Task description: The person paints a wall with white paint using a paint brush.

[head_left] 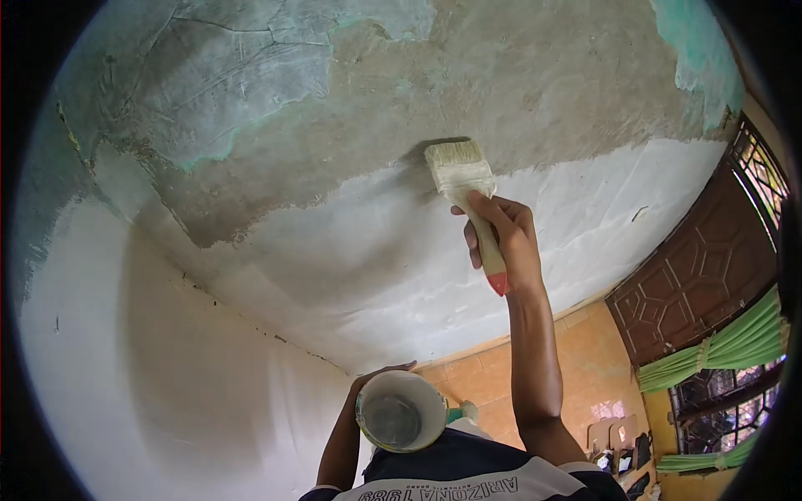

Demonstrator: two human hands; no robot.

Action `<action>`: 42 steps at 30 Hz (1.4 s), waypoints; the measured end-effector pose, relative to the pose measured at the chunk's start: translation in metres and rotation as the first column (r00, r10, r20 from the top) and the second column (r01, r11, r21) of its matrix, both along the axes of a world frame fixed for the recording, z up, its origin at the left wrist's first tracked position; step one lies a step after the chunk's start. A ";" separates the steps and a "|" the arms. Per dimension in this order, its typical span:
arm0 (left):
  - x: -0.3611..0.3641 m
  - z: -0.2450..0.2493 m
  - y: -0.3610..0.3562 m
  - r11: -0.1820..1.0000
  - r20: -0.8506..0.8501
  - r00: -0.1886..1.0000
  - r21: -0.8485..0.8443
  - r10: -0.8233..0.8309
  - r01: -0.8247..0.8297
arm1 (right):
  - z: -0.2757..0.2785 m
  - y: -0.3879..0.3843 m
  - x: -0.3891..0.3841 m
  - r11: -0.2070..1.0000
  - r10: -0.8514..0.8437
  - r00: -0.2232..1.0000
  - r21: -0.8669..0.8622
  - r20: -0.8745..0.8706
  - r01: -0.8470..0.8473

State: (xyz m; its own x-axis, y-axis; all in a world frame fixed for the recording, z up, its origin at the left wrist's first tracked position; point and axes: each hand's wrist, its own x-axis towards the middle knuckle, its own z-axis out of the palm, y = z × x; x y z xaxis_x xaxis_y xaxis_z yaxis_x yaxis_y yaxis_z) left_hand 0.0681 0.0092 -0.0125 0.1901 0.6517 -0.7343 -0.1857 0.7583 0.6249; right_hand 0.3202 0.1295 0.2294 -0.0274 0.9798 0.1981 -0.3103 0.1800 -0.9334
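A wide paintbrush (464, 167) with a pale handle and red tip is held up in my right hand (505, 238), its bristles at the wall. White paint covers the lower wall (334, 267); above it the surface is bare grey-brown plaster (518, 83). My left hand (388, 371) is round the far side of a white bucket (401, 411), held close to my body; most of its fingers are hidden behind it. Inside the bucket is a greyish-white layer at the bottom.
A brown carved door (702, 259) stands at the right, with green curtains (718, 338) by a grilled window below it. Orange tiles (576, 359) cover the floor. Chairs or similar items (614, 434) sit at the lower right. Another white wall (192, 351) meets the corner at left.
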 end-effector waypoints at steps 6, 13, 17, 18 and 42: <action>-0.010 -0.020 0.007 0.992 0.031 0.998 -0.109 -0.060 0.063 | -0.059 0.014 0.002 0.990 -0.018 0.997 -0.140 0.075 0.028; -0.020 -0.045 0.016 0.963 0.071 0.988 -0.227 -0.134 0.147 | -0.041 -0.012 0.005 0.997 -0.045 0.989 -0.049 0.140 0.052; -0.021 -0.054 0.015 0.934 0.093 0.981 -0.302 -0.170 0.190 | -0.012 -0.001 -0.007 0.999 -0.045 0.989 -0.022 0.139 0.048; -0.023 -0.055 0.015 0.927 0.097 0.980 -0.319 -0.175 0.198 | -0.021 0.003 -0.008 0.998 -0.047 0.989 -0.022 0.139 0.050; -0.047 -0.034 -0.007 0.992 -0.026 1.000 -0.129 0.011 -0.014 | -0.087 -0.003 -0.015 0.980 -0.025 0.991 -0.192 0.132 0.050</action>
State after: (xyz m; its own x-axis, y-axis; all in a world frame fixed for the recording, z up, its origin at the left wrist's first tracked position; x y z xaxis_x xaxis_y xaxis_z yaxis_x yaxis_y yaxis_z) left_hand 0.0215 0.0021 -0.0467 0.1632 0.5536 -0.8167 -0.1810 0.8305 0.5268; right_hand 0.3053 0.1264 0.1420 -0.0029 1.0000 0.0014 -0.1823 0.0008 -0.9832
